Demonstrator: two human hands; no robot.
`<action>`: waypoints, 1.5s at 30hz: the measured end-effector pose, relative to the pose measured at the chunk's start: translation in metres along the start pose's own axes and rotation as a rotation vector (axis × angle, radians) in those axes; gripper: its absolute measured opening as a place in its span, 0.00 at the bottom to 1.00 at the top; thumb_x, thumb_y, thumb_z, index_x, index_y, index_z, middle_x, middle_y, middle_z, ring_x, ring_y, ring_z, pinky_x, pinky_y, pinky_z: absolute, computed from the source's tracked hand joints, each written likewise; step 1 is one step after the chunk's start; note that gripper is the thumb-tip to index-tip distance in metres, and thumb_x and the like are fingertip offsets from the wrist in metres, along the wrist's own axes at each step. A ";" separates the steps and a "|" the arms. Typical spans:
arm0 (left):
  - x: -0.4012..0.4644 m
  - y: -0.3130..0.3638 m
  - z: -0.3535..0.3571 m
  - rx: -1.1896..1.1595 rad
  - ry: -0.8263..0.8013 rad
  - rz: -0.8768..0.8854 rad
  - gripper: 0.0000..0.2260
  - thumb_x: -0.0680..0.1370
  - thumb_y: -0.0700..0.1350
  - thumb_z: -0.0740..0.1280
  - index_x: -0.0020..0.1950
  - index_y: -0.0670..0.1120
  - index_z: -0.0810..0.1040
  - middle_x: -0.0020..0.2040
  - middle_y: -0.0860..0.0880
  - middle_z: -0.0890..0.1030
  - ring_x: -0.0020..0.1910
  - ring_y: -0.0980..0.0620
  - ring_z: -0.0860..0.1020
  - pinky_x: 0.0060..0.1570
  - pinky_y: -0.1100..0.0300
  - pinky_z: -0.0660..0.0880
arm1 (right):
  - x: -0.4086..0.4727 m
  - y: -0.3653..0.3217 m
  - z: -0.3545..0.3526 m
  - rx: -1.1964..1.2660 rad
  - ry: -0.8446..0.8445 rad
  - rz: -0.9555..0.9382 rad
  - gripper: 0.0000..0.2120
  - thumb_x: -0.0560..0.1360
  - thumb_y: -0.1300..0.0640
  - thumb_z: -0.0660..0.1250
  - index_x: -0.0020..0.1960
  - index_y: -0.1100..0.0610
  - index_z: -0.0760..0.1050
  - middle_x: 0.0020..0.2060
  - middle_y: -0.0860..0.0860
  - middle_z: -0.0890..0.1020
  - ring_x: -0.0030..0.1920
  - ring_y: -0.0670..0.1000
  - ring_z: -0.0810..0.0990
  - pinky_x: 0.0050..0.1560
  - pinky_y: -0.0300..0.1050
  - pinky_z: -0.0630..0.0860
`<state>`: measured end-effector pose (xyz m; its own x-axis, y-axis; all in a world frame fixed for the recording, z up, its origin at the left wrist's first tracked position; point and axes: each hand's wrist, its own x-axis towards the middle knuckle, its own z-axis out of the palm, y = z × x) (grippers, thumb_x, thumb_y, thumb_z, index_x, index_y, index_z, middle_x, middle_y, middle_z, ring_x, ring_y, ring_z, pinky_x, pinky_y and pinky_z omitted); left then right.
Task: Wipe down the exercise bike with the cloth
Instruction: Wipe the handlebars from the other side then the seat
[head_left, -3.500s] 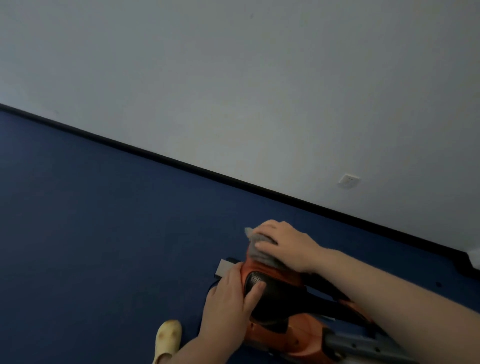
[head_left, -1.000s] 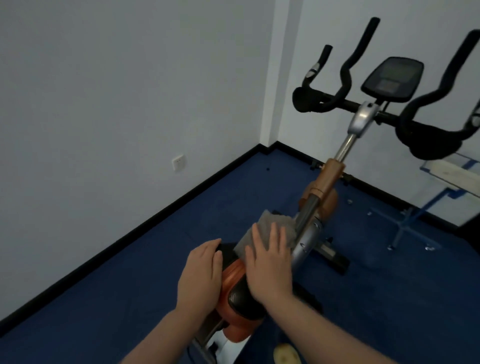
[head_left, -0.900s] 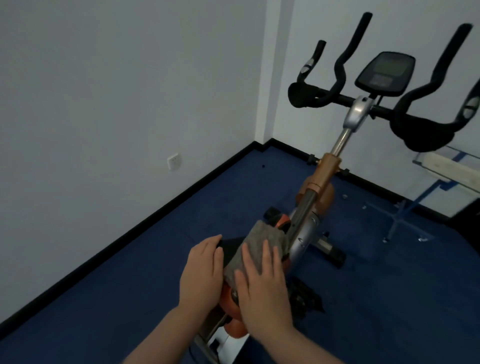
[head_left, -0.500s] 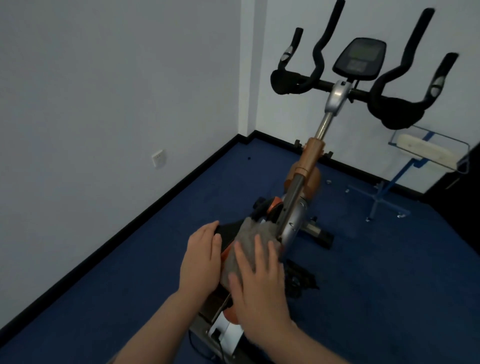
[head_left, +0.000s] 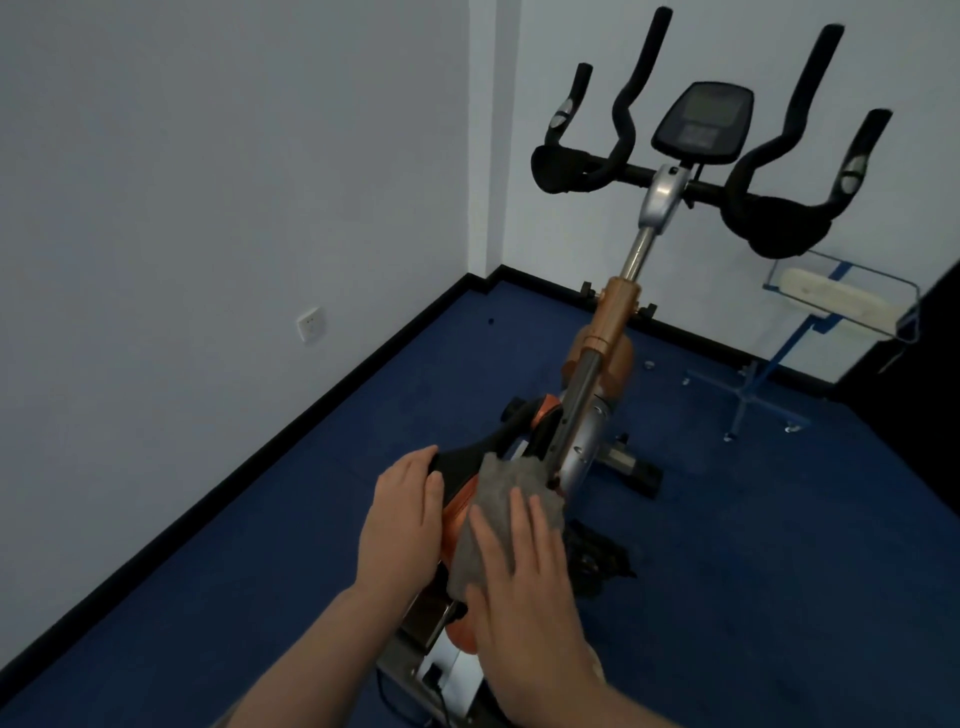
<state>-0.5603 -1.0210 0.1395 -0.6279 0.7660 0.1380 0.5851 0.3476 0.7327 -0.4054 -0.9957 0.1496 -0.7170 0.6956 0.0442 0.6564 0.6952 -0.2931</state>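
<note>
Head view, the only one. Bike (head_left: 602, 395) stands on blue floor (head_left: 779, 545) near the room corner, front end pointing away, handlebars (head_left: 753, 171) and console (head_left: 701, 122) up top, well apart from the hands.

Right hand (head_left: 524, 571) lies flat on the cloth (head_left: 498, 509), fingers straight and spread, pressing it onto the orange-and-black saddle (head_left: 457, 499) at the near end of the bike. Nothing gripped, just palm pressure.

Left hand (head_left: 402, 530) rests on the saddle's left side, fingers together and lightly bent over the black edge, thumb side toward the cloth. Reads as bracing; can't tell whether it really grips.

Cloth: grey, soft, limp, drapes over the saddle hump and bunches at its far edge just beside the silver frame post (head_left: 582, 447). Light and likely to slide or fold under the palm, so a flat spread hand suits broad surfaces; for tubes and bars, better to wrap it round and grasp.

Bike: judged heavy, rigid, unlikely to shift under wiping. The saddle may swivel a bit, hence the steadying hand. Console screen looks like the fragile part, light pressure there.

Progress: seat area in hand; post, handlebars, console seem not yet reached.

Also there: wall socket (head_left: 310, 325), blue stand (head_left: 779, 364) with a tray on the right.
</note>
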 end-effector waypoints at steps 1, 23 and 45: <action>0.000 0.001 0.000 0.005 0.000 0.000 0.18 0.83 0.51 0.51 0.71 0.51 0.68 0.67 0.55 0.71 0.66 0.59 0.66 0.62 0.62 0.65 | -0.004 0.006 0.001 0.027 -0.057 -0.040 0.34 0.75 0.41 0.58 0.78 0.41 0.50 0.79 0.53 0.50 0.78 0.54 0.47 0.76 0.57 0.53; 0.031 0.016 0.006 0.201 0.009 -0.193 0.14 0.82 0.50 0.53 0.59 0.51 0.76 0.54 0.53 0.78 0.51 0.53 0.75 0.46 0.54 0.73 | 0.070 0.011 -0.011 0.601 -0.109 0.546 0.37 0.81 0.42 0.52 0.78 0.54 0.33 0.78 0.55 0.55 0.73 0.57 0.63 0.68 0.50 0.66; 0.030 0.012 0.017 0.219 0.126 -0.278 0.12 0.81 0.52 0.56 0.57 0.57 0.77 0.50 0.62 0.75 0.48 0.62 0.69 0.40 0.63 0.64 | 0.154 0.061 -0.007 0.558 0.009 0.449 0.31 0.83 0.48 0.51 0.78 0.61 0.45 0.77 0.58 0.52 0.73 0.58 0.61 0.68 0.49 0.63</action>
<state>-0.5631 -0.9849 0.1413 -0.8284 0.5583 0.0449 0.4708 0.6507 0.5958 -0.4742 -0.8443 0.1451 -0.4026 0.8958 -0.1880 0.6682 0.1473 -0.7293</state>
